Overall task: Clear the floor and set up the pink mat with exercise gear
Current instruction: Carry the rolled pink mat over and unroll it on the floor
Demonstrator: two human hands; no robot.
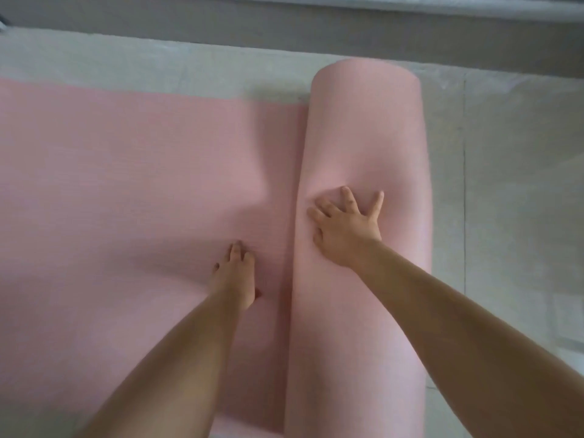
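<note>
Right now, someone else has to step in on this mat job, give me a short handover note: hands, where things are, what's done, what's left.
Left hand: open, fingers flat on the unrolled part of the pink mat, beside the roll.
Right hand: open, fingers spread, pressing on top of the rolled part.
Position: the flat section spreads to the left over the pale floor; the roll lies at its right edge, with bare floor beyond it.
Done: mat partly unrolled.
Left: probably push the roll on to the right until the mat is flat, then bring the exercise gear; none is in view.
</note>
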